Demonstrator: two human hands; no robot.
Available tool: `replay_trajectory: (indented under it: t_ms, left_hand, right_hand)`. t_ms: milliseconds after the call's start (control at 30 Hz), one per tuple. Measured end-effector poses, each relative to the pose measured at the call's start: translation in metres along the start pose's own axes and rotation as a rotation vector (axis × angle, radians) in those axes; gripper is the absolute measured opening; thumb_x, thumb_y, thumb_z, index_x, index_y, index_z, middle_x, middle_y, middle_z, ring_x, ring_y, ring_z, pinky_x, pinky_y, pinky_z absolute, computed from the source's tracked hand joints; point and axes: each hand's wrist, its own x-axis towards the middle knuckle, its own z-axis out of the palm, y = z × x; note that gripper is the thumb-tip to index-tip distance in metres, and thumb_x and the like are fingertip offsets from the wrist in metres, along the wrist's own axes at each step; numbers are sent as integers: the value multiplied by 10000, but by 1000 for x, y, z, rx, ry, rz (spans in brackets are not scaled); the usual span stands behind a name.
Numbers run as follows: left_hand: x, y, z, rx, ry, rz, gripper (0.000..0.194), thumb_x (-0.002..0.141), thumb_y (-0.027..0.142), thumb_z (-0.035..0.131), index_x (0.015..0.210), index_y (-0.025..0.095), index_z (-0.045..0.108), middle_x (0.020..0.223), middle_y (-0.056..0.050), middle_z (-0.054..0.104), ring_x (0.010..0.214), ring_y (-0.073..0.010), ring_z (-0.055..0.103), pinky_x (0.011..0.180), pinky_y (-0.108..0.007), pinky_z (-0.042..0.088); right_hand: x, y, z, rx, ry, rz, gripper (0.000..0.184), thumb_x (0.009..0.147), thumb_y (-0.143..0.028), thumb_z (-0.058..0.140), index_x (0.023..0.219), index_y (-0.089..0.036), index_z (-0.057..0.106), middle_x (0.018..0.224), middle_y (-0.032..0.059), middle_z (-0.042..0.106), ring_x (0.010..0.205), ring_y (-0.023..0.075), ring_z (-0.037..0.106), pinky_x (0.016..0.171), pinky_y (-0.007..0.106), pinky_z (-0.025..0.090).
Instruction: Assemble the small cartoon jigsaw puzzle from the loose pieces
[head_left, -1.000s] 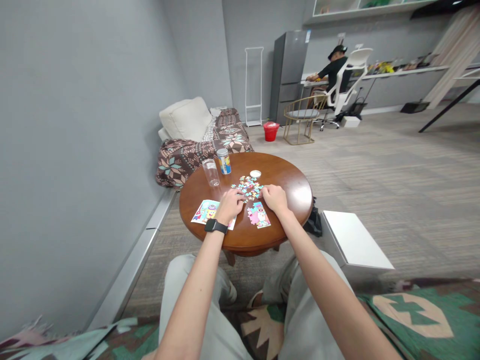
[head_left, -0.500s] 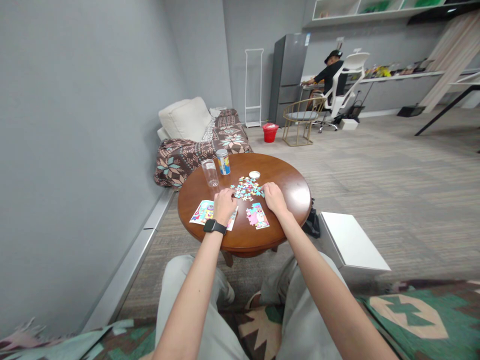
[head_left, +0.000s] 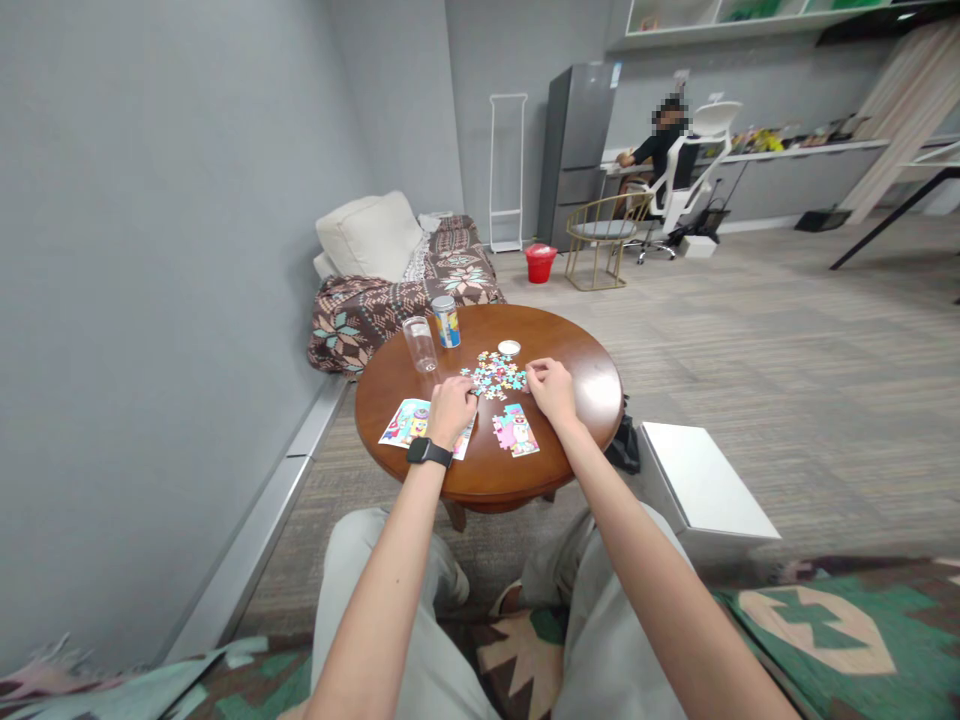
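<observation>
See loose jigsaw pieces [head_left: 495, 377] scattered in a flat pile on a round wooden table [head_left: 390, 385], between two hands set apart from each other. At the pile's left edge, find the left hand [head_left: 452, 408] with fingers bent downward, wrist in a black smartwatch [head_left: 430, 452], partly covering a SpongeBob picture sheet [head_left: 409, 422]. At the right edge, find the right hand [head_left: 552, 388] with fingers bunched. Cannot tell whether either pinches a piece. Nearer, between the forearms, see a partly joined puzzle section [head_left: 517, 432]. Beyond the pile, notice a small round lid [head_left: 509, 348], a printed can [head_left: 448, 325] and a clear cylindrical container [head_left: 421, 345].
</observation>
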Motion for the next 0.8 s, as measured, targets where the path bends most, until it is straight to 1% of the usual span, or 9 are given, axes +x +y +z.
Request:
replay_trajectory:
  t_ms: [67,133,167,233,300,467,567,700,800]
  left_hand:
    - [0,1,0,1,-1,2,299,886,135,471,969,202,751,1210,-74,733,1180,-249,618,1015,-410,443]
    - [0,1,-1,4,2,-9,296,887,135,465,940,200,749,1188,-71,740,1169,-252,622,1007,-417,445]
    - [0,1,-1,6,0,-12,296,886,133,462,930,200,747,1179,-70,743,1162,-253,624,1002,-417,446]
    - [0,1,-1,8,-6,-10,301,887,131,457,939,199,745,1171,-71,745,1154,-252,626,996,-415,448]
    - [0,0,0,5,-7,-2,313,889,127,450,976,201,742,1177,-74,742,1155,-249,625,997,-409,449]
    - [0,-1,0,-7,-3,18,312,887,121,451,974,207,738,1173,-74,740,1150,-245,624,1003,-402,450]
    - [0,-1,0,-3,-7,19,310,883,117,454,979,207,734,1163,-77,740,1141,-245,626,997,-400,456]
    - [1,-2,1,-2,-9,37,309,879,115,457,965,211,738,1145,-74,744,1127,-244,633,993,-396,458]
    - [0,-1,1,0,-18,44,315,877,113,454,939,215,745,1139,-64,752,1122,-244,639,987,-400,457]
  right_hand:
    - [0,0,1,61,17,18,212,867,-252,486,874,-194,690,906,95,733,945,243,666,925,375,489]
    - [0,1,1,147,34,24,261,871,-252,462,1009,-176,670,973,98,730,937,232,689,886,361,507]
    - [0,0,1,184,35,17,275,881,-264,450,1041,-174,655,1010,102,723,940,230,698,871,354,512]
    - [-1,0,1,214,26,-2,267,895,-277,432,1033,-183,641,1064,106,705,957,228,711,858,342,512]
    - [-1,0,1,215,10,-1,253,894,-266,420,1010,-193,633,1068,102,692,983,233,718,850,332,512]
    - [-3,3,2,299,-14,56,280,880,-236,391,1075,-198,588,890,47,662,1035,257,727,827,326,524]
    - [-3,4,2,307,-11,55,278,875,-231,386,1067,-202,585,853,34,653,1038,257,726,840,331,523]
    - [-3,1,0,245,13,24,277,883,-255,398,1034,-196,622,914,61,692,1001,245,724,839,331,519]
    - [-2,-2,-2,164,24,11,298,917,-276,384,969,-193,666,985,91,725,979,232,721,862,331,510]
